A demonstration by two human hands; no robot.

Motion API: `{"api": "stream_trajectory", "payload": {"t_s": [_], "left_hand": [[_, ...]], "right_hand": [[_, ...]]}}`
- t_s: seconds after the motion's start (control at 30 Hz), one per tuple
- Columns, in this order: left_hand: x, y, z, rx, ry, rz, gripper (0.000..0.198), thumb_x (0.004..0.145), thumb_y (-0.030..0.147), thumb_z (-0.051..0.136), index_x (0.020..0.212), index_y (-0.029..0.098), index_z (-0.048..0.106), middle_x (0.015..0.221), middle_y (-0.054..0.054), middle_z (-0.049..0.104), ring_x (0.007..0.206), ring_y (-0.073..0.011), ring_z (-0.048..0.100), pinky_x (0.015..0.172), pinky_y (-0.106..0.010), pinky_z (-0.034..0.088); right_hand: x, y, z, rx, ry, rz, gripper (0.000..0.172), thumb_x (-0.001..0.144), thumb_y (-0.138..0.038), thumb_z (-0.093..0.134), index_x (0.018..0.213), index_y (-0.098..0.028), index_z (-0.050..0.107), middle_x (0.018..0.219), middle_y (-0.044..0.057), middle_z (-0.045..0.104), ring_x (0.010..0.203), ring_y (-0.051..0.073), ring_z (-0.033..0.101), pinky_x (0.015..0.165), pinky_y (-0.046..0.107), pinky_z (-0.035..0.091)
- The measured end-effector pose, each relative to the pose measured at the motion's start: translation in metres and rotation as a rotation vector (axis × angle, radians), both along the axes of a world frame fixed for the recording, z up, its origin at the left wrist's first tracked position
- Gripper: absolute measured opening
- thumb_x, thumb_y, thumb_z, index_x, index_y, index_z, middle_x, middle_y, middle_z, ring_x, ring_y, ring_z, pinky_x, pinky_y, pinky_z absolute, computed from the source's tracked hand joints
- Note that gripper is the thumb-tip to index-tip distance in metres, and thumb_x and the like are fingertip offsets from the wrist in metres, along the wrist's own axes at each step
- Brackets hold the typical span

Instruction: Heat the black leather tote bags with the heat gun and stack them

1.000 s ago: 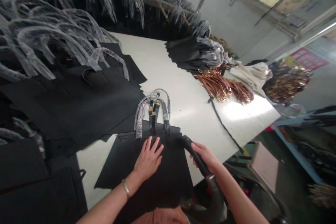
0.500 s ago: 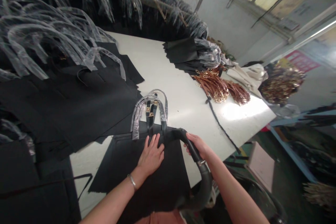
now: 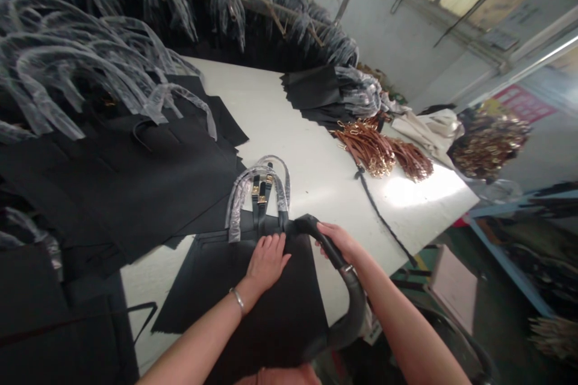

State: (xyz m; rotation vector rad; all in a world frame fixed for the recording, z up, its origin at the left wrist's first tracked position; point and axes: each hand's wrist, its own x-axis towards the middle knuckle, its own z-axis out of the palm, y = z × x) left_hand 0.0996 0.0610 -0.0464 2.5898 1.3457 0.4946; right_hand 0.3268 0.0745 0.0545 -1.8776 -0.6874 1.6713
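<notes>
A flat black bag (image 3: 253,295) lies at the near edge of the white table (image 3: 316,180), its plastic-wrapped handles (image 3: 257,192) pointing away from me. My left hand (image 3: 267,260) rests flat on the bag just below the handles, fingers stretched out. My right hand (image 3: 336,242) is wrapped round a thick black hose (image 3: 347,295) that curves up from below. The hose's nozzle end (image 3: 300,225) touches the bag's top edge beside the handles.
Stacks of black bags with wrapped handles (image 3: 112,150) fill the left side. More black pieces (image 3: 316,90) lie at the far end, beside brown straps with gold clasps (image 3: 379,153). A thin black strap (image 3: 383,216) trails to the table's right edge. Shelving stands on the right.
My right hand has pushed the hose nozzle forward and left, up to the bag's top edge. My left hand has slid a little up toward the handles.
</notes>
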Motion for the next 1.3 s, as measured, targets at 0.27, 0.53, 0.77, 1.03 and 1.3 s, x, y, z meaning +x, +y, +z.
{"api": "stream_trajectory", "payload": {"t_s": [0.27,0.53,0.77,1.03,1.3], "left_hand": [[0.025,0.022,0.017,-0.092,0.025,0.221,0.052,0.09,0.046,0.06,0.128,0.01,0.054,0.116,-0.017,0.062,0.1,-0.032,0.058,0.081,-0.045,0.048],[0.019,0.018,0.01,-0.081,0.009,0.151,0.049,0.089,0.043,0.064,0.125,0.011,0.053,0.125,-0.017,0.058,0.108,-0.0312,0.057,0.089,-0.045,0.049],[-0.002,0.001,-0.002,-0.093,-0.106,0.069,0.042,0.093,0.031,0.058,0.129,0.01,0.051,0.14,-0.019,0.054,0.128,-0.0317,0.053,0.104,-0.047,0.048],[-0.032,-0.057,-0.007,-0.083,-0.095,-0.085,0.038,0.097,0.023,0.049,0.134,0.017,0.053,0.14,-0.012,0.058,0.131,-0.0263,0.053,0.109,-0.044,0.049],[-0.022,-0.06,-0.007,-0.1,-0.072,-0.112,0.041,0.097,0.022,0.05,0.136,0.012,0.051,0.143,-0.013,0.055,0.135,-0.0247,0.048,0.115,-0.041,0.041]], "right_hand": [[0.02,-0.019,0.011,0.071,-0.08,-0.117,0.033,0.095,-0.039,0.054,0.121,-0.019,0.056,0.065,0.0,0.061,0.041,0.011,0.056,0.036,0.02,0.043],[0.006,-0.033,0.001,0.001,0.042,-0.034,0.04,0.093,-0.041,0.057,0.124,-0.017,0.058,0.065,0.001,0.063,0.041,0.012,0.056,0.036,0.02,0.044],[-0.021,-0.019,0.002,0.144,-0.087,-0.059,0.048,0.093,-0.039,0.057,0.137,-0.021,0.055,0.062,-0.003,0.06,0.04,0.009,0.054,0.037,0.019,0.043],[-0.029,-0.06,0.006,-0.061,0.042,0.104,0.059,0.091,-0.042,0.059,0.144,-0.018,0.048,0.063,0.0,0.063,0.04,0.01,0.055,0.035,0.019,0.043],[-0.069,-0.041,0.012,0.152,-0.04,0.152,0.059,0.09,-0.042,0.06,0.146,-0.027,0.047,0.068,-0.003,0.062,0.045,0.01,0.057,0.041,0.02,0.046]]}}
